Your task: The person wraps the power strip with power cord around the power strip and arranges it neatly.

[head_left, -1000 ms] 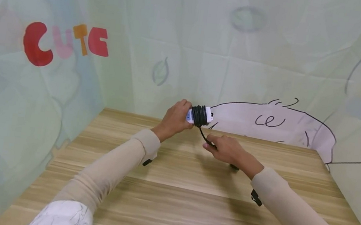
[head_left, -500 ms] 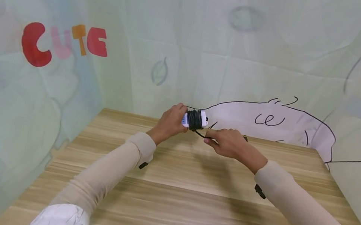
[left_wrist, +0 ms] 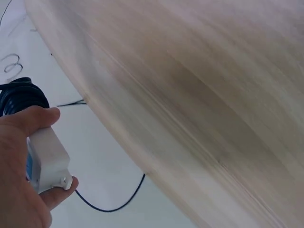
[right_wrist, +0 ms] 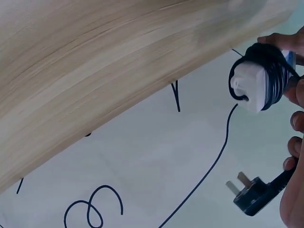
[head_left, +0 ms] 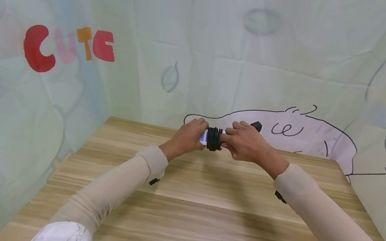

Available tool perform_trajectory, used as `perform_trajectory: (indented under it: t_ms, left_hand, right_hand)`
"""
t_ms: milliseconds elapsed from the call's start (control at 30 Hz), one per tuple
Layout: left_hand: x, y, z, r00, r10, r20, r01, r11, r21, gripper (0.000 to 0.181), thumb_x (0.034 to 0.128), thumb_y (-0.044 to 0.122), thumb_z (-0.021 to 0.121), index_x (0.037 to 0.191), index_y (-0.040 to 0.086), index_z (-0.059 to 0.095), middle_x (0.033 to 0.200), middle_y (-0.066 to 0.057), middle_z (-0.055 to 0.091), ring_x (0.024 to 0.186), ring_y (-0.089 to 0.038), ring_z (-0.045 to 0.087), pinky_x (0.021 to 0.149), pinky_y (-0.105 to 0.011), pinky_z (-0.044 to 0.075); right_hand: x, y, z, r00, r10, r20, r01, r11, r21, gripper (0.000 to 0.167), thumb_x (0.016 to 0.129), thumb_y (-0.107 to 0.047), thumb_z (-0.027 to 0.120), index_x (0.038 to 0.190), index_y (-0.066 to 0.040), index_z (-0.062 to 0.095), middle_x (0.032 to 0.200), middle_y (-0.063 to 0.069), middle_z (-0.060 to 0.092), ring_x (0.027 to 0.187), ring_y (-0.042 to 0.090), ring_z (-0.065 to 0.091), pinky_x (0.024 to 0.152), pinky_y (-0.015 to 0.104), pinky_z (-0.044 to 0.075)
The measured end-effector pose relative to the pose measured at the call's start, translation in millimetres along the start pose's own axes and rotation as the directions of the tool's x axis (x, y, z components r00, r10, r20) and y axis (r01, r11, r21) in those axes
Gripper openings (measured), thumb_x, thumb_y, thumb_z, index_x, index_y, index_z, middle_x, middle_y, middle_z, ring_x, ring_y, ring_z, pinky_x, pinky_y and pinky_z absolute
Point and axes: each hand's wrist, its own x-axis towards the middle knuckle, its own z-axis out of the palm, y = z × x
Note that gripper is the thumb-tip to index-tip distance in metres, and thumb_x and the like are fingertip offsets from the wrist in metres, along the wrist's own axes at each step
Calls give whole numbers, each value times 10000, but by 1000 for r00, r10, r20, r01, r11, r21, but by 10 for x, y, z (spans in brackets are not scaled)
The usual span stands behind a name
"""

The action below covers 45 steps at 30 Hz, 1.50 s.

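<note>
A white power strip (head_left: 203, 137) with a black power cord (head_left: 214, 139) wound round its middle is held above the far edge of the table. My left hand (head_left: 187, 136) grips its left end; the left wrist view shows the thumb and a finger around the white casing (left_wrist: 50, 154). At the strip's other end, my right hand (head_left: 246, 143) holds the loose length of cord in curled fingers. From that hand sticks out the black plug (right_wrist: 251, 195), its metal prongs bare in the right wrist view. Part of the strip's right end is hidden behind the right fingers.
A wood-grain table (head_left: 180, 223) lies below both hands. Printed cloth walls (head_left: 176, 22) enclose it at the back and sides, with coloured letters on the left. The thin black curves in the wrist views are drawings on the cloth.
My right hand has risen from below the strip to its right end, drawing the cord round. The plug has swung from beneath the hand to above it. The strip has dropped slightly.
</note>
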Motion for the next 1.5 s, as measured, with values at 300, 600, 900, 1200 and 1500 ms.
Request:
perform_trajectory:
  t_ms: [300,600,900,1200,1500]
  left_hand:
    - [15,51,49,997,72,33,-72,997,15,536,811,103,984,1251,29,687,1207,-116,698,1072,-302,690,913,-450,640]
    - [18,100,35,991,125,48,-122,990,-66,548,795,102,990,1252,29,697,1216,-115,707,1082,-285,689,950,-436,633]
    - [8,132,50,989,129,78,-119,985,-126,577,800,89,1006,1282,30,695,1243,-119,707,1117,-277,688,1005,-432,624]
    - [19,142,172,984,115,137,-89,978,-187,585,785,81,1016,1267,20,689,1244,-126,703,1101,-265,699,1034,-433,618]
    - [46,93,312,982,79,172,-41,976,-215,592,786,87,1018,1272,29,685,1292,-125,705,1139,-274,708,1062,-436,611]
  right_hand:
    - [-57,162,83,1000,-15,-2,15,992,125,172,1061,-206,777,1116,-100,653,961,29,647,857,230,520,770,384,442]
    - [-75,278,151,993,-24,-116,52,969,241,85,1047,-48,726,1125,-84,721,1028,83,648,913,263,550,819,415,488]
    - [-127,290,296,994,100,-45,-74,913,401,135,1065,-14,696,1180,-64,745,1117,132,736,1060,304,690,923,458,629]
    - [-170,218,468,978,207,13,-200,927,316,157,1070,-74,725,1189,-122,817,1169,88,847,1062,330,729,931,493,646]
    - [-236,401,1056,981,194,1,-168,848,503,236,1046,33,728,1226,-84,828,1213,120,824,1134,297,802,967,444,664]
